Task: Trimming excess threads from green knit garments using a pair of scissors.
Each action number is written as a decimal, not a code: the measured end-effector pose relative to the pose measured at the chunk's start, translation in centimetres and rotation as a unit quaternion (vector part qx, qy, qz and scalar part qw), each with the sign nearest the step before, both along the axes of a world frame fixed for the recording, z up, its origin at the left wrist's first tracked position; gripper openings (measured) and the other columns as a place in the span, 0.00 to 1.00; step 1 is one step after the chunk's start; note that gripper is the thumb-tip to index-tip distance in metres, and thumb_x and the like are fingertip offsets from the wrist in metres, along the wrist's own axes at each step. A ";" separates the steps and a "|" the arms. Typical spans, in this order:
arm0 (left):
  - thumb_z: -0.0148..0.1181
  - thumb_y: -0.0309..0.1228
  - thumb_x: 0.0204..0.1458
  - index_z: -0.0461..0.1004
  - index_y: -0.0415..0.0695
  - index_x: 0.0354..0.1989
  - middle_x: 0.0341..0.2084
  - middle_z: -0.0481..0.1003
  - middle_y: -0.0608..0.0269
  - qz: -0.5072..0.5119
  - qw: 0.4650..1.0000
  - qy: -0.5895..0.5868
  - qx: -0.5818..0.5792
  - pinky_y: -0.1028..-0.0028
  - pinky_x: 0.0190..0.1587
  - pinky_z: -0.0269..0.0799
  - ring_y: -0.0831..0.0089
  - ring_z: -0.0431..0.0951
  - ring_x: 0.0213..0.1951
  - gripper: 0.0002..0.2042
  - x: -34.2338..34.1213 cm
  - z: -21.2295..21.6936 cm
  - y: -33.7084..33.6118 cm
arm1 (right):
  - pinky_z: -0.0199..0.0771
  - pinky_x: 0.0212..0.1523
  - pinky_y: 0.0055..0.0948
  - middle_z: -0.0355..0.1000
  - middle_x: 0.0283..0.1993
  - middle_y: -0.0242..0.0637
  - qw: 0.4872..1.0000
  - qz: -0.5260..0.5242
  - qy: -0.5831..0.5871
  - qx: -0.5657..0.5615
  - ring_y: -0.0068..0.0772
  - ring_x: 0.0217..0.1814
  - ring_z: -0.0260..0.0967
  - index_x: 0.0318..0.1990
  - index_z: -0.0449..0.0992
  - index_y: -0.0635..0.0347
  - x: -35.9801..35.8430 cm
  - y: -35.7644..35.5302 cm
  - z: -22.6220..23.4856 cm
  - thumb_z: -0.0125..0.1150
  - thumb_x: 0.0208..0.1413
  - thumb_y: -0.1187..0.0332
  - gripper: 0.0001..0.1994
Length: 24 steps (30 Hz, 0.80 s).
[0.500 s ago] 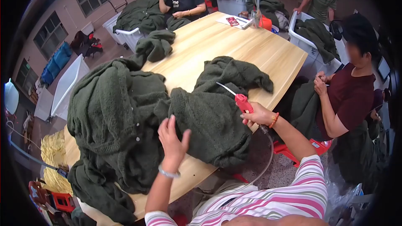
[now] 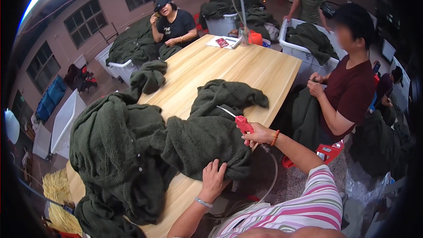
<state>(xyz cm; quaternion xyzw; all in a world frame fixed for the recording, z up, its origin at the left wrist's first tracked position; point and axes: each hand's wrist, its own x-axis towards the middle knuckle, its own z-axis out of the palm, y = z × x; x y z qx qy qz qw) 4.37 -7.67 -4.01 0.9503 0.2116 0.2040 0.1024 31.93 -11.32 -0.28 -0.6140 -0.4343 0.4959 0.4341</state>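
A long wooden table (image 2: 246,68) fills the middle of the view. On its near end lies a big pile of dark green fleece garments (image 2: 119,150), which hangs over the near left corner. One fleece garment (image 2: 211,128) is spread in front of the person, reaching from the pile to the right edge of the table. A smaller green bundle (image 2: 147,77) lies farther along the left edge.

White bins (image 2: 304,53) with more green cloth stand around the far end and the right side of the table. A person in a dark red shirt (image 2: 348,88) sits at the right side, a person in a black shirt (image 2: 176,26) sits at the far left, and a third one stands behind the bins.

The left hand (image 2: 213,180) lies flat on the near edge of the spread garment, fingers open and pressing the cloth down. The right hand (image 2: 257,136) is closed around a small red air gun (image 2: 243,124) with a thin metal nozzle, which points over the garment. A clear hose (image 2: 273,172) hangs from the gun below the table edge.
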 end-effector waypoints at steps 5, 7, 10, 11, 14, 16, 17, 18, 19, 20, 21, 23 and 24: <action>0.61 0.24 0.42 0.71 0.39 0.46 0.48 0.69 0.49 0.058 0.844 -0.249 -0.471 0.63 0.52 0.66 0.56 0.70 0.50 0.19 -1.7 0.7 0.8 | 0.76 0.25 0.22 0.67 0.32 0.30 1.000 0.018 -0.015 -0.017 0.21 0.28 0.71 0.44 0.65 0.62 -0.1 -0.9 -0.3 0.56 0.56 0.71 0.11; 0.56 0.22 0.48 0.70 0.37 0.48 0.50 0.70 0.51 0.046 0.723 -0.427 -0.541 0.64 0.54 0.66 0.59 0.71 0.51 0.17 -3.1 2.1 1.1 | 0.77 0.26 0.24 0.68 0.31 0.31 1.000 0.020 -0.014 -0.017 0.21 0.29 0.71 0.48 0.65 0.60 0.1 -1.5 -0.4 0.56 0.57 0.68 0.13; 0.47 0.29 0.58 0.62 0.40 0.59 0.55 0.67 0.55 -0.018 0.497 -0.553 -0.669 0.61 0.60 0.63 0.60 0.66 0.57 0.19 -5.8 8.3 2.1 | 0.77 0.23 0.23 0.68 0.27 0.33 1.000 0.007 0.012 0.016 0.22 0.26 0.70 0.42 0.65 0.65 0.2 -1.5 -0.3 0.55 0.56 0.71 0.10; 0.48 0.30 0.59 0.62 0.40 0.59 0.54 0.67 0.54 -0.013 0.517 -0.581 -0.629 0.62 0.59 0.63 0.61 0.67 0.57 0.19 -6.3 9.0 3.1 | 0.76 0.22 0.23 0.68 0.27 0.33 1.000 -0.007 0.015 0.015 0.22 0.24 0.69 0.47 0.64 0.64 -0.4 -1.3 0.5 0.55 0.56 0.72 0.13; 0.52 0.30 0.58 0.60 0.39 0.60 0.52 0.69 0.53 0.122 0.647 -0.551 -0.513 0.65 0.58 0.63 0.64 0.68 0.55 0.21 -8.6 8.2 7.4 | 0.72 0.19 0.23 0.70 0.26 0.35 0.999 -0.005 0.002 0.053 0.23 0.21 0.69 0.50 0.63 0.64 0.7 0.3 -1.4 0.59 0.53 0.72 0.18; 0.56 0.30 0.56 0.59 0.39 0.61 0.54 0.66 0.54 0.300 0.741 -0.485 -0.353 0.68 0.58 0.61 0.67 0.67 0.55 0.24 -12.8 2.6 10.2 | 0.72 0.19 0.23 0.70 0.27 0.36 0.998 -0.012 0.036 0.040 0.23 0.22 0.70 0.50 0.64 0.65 -0.4 1.2 -0.6 0.59 0.52 0.73 0.18; 0.57 0.30 0.56 0.58 0.40 0.61 0.55 0.65 0.54 0.341 0.762 -0.472 -0.285 0.70 0.58 0.60 0.67 0.65 0.55 0.25 -13.0 2.5 9.2 | 0.72 0.19 0.22 0.70 0.29 0.36 0.999 -0.023 0.030 0.029 0.23 0.24 0.70 0.51 0.63 0.64 -0.5 1.4 -0.5 0.58 0.53 0.73 0.18; 0.58 0.30 0.55 0.58 0.40 0.61 0.56 0.63 0.55 0.372 0.779 -0.456 -0.217 0.71 0.57 0.59 0.68 0.64 0.55 0.26 -12.0 2.5 8.1 | 0.72 0.21 0.19 0.67 0.34 0.31 1.000 0.003 0.018 0.006 0.20 0.29 0.71 0.58 0.60 0.61 0.0 1.4 -0.7 0.57 0.55 0.73 0.23; 0.58 0.31 0.55 0.57 0.41 0.62 0.57 0.61 0.55 0.376 0.803 -0.424 -0.183 0.72 0.55 0.61 0.67 0.62 0.56 0.27 -10.9 3.5 6.4 | 0.73 0.21 0.19 0.67 0.34 0.31 1.000 0.000 0.020 -0.005 0.20 0.29 0.71 0.58 0.60 0.62 0.2 1.5 -1.0 0.57 0.55 0.73 0.22; 0.59 0.30 0.54 0.58 0.41 0.61 0.57 0.62 0.56 0.369 0.830 -0.381 -0.174 0.72 0.52 0.64 0.68 0.64 0.54 0.27 -10.5 3.6 5.3 | 0.73 0.21 0.19 0.68 0.34 0.32 1.000 -0.005 0.020 -0.013 0.20 0.29 0.71 0.58 0.60 0.63 0.2 1.5 -1.0 0.56 0.55 0.72 0.22; 0.60 0.30 0.53 0.58 0.41 0.61 0.56 0.62 0.56 0.340 0.851 -0.358 -0.178 0.72 0.51 0.64 0.69 0.64 0.53 0.27 -9.4 3.9 4.3 | 0.73 0.21 0.19 0.67 0.33 0.32 1.000 -0.003 0.006 -0.027 0.20 0.29 0.71 0.56 0.61 0.65 0.4 1.6 -0.9 0.56 0.55 0.72 0.21; 0.62 0.28 0.49 0.59 0.41 0.61 0.55 0.63 0.55 0.291 0.885 -0.305 -0.198 0.72 0.49 0.65 0.68 0.65 0.52 0.29 -7.5 5.5 2.5 | 0.73 0.21 0.19 0.68 0.33 0.33 1.000 0.000 -0.005 -0.030 0.21 0.29 0.71 0.54 0.61 0.65 0.0 2.1 -0.9 0.56 0.55 0.72 0.20; 0.64 0.28 0.47 0.60 0.41 0.60 0.55 0.63 0.54 0.269 0.898 -0.273 -0.216 0.72 0.48 0.66 0.66 0.65 0.51 0.30 -6.6 6.3 1.8 | 0.73 0.21 0.19 0.68 0.33 0.33 0.999 -0.004 -0.014 -0.028 0.21 0.29 0.71 0.53 0.62 0.66 -0.4 2.2 -0.7 0.57 0.55 0.71 0.19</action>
